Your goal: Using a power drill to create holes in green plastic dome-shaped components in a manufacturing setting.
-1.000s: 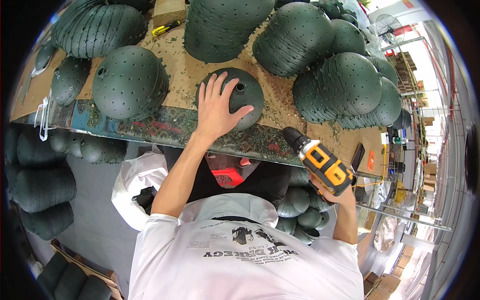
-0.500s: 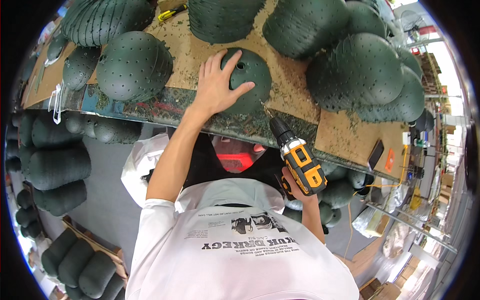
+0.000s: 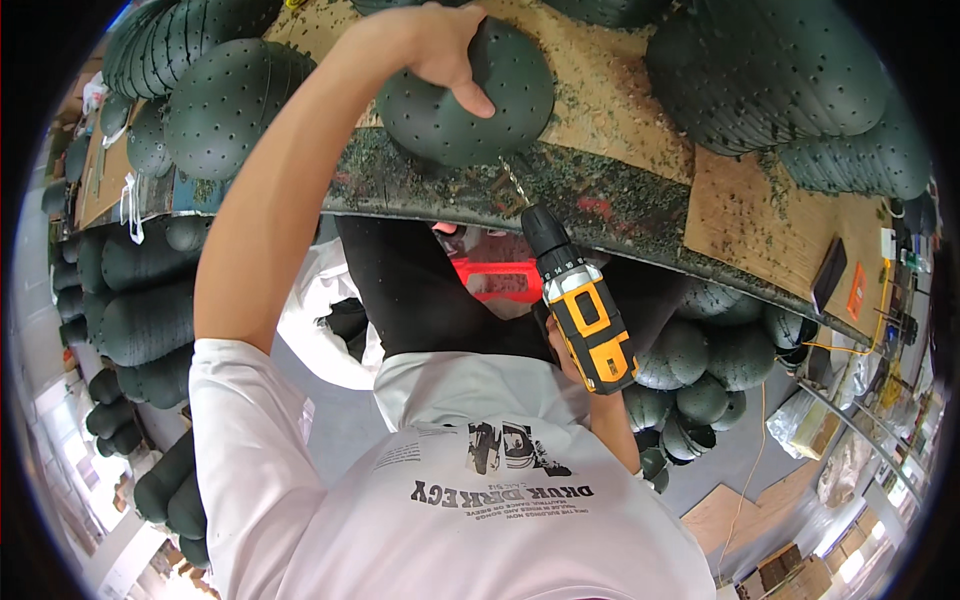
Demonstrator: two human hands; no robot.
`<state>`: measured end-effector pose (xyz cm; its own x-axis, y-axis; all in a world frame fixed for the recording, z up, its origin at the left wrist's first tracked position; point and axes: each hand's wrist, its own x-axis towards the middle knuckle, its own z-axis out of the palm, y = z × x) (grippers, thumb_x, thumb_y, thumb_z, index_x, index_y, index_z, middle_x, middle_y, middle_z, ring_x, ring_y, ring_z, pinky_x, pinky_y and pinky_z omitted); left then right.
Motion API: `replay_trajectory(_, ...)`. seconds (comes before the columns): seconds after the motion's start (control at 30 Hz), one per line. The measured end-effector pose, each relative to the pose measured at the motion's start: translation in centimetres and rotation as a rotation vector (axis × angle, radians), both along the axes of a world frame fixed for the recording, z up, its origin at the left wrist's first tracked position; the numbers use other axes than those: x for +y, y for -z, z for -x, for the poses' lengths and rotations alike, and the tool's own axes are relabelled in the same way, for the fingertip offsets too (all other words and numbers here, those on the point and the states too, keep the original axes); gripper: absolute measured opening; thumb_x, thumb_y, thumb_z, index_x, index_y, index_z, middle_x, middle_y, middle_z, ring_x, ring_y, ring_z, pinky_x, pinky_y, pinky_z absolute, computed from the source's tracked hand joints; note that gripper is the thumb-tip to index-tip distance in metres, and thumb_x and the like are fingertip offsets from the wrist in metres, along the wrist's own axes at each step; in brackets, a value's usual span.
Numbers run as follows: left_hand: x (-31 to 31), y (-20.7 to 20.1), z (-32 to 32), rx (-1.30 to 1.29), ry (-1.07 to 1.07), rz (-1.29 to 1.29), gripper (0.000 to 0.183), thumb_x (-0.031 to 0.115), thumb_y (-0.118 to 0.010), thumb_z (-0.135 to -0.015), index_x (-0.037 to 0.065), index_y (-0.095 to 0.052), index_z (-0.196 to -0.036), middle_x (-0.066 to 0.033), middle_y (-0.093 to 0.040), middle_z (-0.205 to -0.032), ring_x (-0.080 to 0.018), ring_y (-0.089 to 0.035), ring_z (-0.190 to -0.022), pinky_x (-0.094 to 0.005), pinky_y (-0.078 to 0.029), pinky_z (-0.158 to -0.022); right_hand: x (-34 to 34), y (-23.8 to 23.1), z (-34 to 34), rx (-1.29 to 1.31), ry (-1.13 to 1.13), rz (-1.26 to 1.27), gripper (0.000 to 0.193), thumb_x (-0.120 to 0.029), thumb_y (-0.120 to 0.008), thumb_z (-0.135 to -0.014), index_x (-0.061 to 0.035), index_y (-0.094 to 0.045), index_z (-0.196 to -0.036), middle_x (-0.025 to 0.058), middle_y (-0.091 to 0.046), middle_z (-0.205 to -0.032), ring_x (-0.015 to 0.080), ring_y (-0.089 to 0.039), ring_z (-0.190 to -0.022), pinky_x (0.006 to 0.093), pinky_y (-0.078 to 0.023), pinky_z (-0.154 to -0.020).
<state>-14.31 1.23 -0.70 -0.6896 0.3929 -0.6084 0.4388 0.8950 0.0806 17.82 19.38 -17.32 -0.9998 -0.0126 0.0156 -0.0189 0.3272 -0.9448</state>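
Observation:
A dark green dome-shaped shell [image 3: 440,125], dotted with small holes, rests on the bench close to its front edge. My left hand [image 3: 445,48] grips it from the far side, thumb pressed on its surface; the fingertips are partly hidden past the top. In my right hand [image 3: 565,352] is a yellow and black cordless drill [image 3: 592,330], held below the bench edge and pointing up. Its drill bit [image 3: 513,180] reaches toward the near rim of the shell; whether the tip touches, I cannot tell.
Nested stacks of similar shells stand to the left [image 3: 225,105] and right [image 3: 770,75]. Shavings cover the cardboard-topped bench [image 3: 620,120]. A phone-like dark slab [image 3: 829,272] and an orange strip [image 3: 857,290] lie at the right edge. More shells [image 3: 700,355] sit beneath the bench.
My left hand has shifted from lying spread on the shell to gripping its far side. The shell appears turned, showing more small holes. The drill bit is now close under its near rim.

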Motion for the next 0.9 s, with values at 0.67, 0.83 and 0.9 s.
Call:
replay_trajectory(0.67,0.5,2.3,0.8,0.080,0.001,0.017,0.135,0.042,-0.094,-0.051,0.002,-0.017,-0.155,-0.0281,-0.060,-0.128,-0.0384,-0.061,-0.118,-0.0404,-0.051,-0.098,0.3,4.5,0.0,0.152,-0.039,0.018,0.028,-0.003,-0.071,-0.073,-0.0055,-0.067,-0.101,0.0107,-0.066,-0.096,0.0319,-0.067,-0.084,0.0372,-0.054,-0.072)
replay_trajectory(0.83,0.5,1.9,0.7,0.056,0.012,0.073,0.138,0.048,-0.094,-0.049,0.002,-0.017,-0.154,-0.0288,-0.059,-0.129,-0.0387,-0.060,-0.119,-0.0421,-0.050,-0.098,-0.3,4.4,0.2,0.042,-0.018,0.022,0.027,-0.004,-0.071,-0.073,-0.0073,-0.068,-0.099,0.0090,-0.068,-0.096,0.0357,-0.065,-0.091,0.0427,-0.052,-0.074)
replay_trajectory(0.9,1.2,1.7,0.6,0.053,0.001,0.121,0.139,0.049,-0.094,-0.049,0.002,-0.017,-0.155,-0.0293,-0.054,-0.135,-0.0393,-0.058,-0.121,-0.0426,-0.050,-0.099,-0.3,4.2,-0.2,-0.044,0.007,-0.078,0.028,-0.003,-0.073,-0.073,-0.0092,-0.070,-0.100,0.0076,-0.070,-0.099,0.0325,-0.066,-0.092,0.0423,-0.050,-0.080)
